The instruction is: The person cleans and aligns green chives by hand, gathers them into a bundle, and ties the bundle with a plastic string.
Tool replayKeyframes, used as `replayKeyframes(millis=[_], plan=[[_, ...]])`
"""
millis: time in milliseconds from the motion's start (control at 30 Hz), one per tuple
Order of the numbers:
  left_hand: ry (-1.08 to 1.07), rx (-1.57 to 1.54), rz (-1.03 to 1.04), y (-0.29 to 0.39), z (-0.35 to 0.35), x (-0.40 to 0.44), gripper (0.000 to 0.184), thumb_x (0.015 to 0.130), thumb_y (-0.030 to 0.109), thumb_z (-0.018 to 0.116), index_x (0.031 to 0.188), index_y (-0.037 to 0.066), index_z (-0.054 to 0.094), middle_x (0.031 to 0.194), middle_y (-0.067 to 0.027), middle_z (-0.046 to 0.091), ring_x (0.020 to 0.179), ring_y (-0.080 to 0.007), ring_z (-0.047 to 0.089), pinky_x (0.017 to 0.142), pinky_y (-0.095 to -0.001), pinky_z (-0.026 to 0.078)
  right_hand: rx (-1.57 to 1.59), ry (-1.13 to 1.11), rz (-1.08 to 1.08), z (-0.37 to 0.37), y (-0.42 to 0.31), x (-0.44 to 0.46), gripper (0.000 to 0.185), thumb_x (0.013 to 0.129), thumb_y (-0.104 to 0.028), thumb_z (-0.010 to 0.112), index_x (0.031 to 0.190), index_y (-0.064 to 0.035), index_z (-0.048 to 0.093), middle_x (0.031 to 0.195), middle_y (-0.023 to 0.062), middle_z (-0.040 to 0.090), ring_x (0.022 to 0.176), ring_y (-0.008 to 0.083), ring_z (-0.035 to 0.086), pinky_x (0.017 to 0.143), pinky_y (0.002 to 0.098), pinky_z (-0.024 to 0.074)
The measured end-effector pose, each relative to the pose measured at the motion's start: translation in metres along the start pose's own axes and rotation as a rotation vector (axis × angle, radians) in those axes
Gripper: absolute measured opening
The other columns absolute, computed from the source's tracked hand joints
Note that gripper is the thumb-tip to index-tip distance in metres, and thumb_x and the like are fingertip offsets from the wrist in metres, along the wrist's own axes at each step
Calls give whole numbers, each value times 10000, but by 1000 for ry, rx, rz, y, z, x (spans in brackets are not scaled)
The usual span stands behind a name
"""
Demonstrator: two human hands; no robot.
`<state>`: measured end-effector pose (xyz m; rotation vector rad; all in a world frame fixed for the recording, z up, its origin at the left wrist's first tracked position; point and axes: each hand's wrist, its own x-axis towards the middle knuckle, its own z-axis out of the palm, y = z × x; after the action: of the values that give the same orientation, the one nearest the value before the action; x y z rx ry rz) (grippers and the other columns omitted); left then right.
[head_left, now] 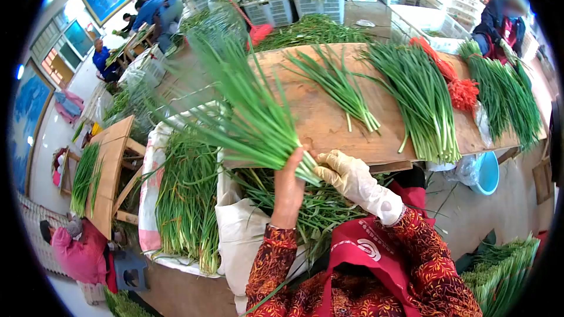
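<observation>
My bare left hand (288,192) is wrapped around the lower part of a bunch of garlic chives (261,114), whose leaves fan out up and to the left, slightly blurred. My right hand (352,183), in a pale glove, pinches at the white stalk ends, fingers closed. On the wooden board (317,132) lie a small loose bunch (343,91) and a thicker pile of chives (420,103). Below my hands, more loose chives (326,205) fill a white-lined container, partly hidden by my arms.
Left of me stands a lined crate of chives (188,199). Red netting (463,94) lies on the board beside another pile (505,97). A blue basin (486,173) is below right. Other people work around the room; stacked plastic crates (320,6) stand behind.
</observation>
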<state>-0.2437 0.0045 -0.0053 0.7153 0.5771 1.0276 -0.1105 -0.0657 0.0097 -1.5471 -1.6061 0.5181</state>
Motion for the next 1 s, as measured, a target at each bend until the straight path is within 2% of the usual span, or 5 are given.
replayKeyframes(millis=[233,467,567,733,1000], plan=[[-143,-248,-25,-1,-4,-1,238,865,186,584,1054,83,481,896,-14,526,787,-124,533,727,-321,471,342,29,176,-19,15,16,291,875,-264,549,1033,-27,610,930,131,624,879,266,601,761,323,454],[-218,-298,108,2,-8,1,451,859,288,595,1234,110,420,727,42,448,668,-77,455,701,-311,415,-128,-126,169,-30,25,14,293,862,-313,523,1021,-85,613,955,148,619,905,313,581,780,373,456],[-302,-393,-90,-8,-21,10,429,872,288,577,1230,108,424,682,60,420,631,-68,428,676,-303,403,-288,-8,159,-38,49,21,278,843,-332,534,976,-109,633,909,132,629,843,306,600,737,389,466],[-170,-602,-156,-14,-21,11,155,916,244,512,883,99,467,599,69,402,497,-42,392,469,-203,349,-547,158,299,-65,69,39,251,769,-316,627,881,-92,647,844,109,646,762,289,623,671,377,479],[-195,-346,-72,-12,-22,9,188,873,255,584,830,131,449,611,71,372,538,-43,371,532,-227,345,-819,136,362,-64,91,50,276,709,-351,681,758,-83,636,706,140,622,691,262,621,614,362,473]])
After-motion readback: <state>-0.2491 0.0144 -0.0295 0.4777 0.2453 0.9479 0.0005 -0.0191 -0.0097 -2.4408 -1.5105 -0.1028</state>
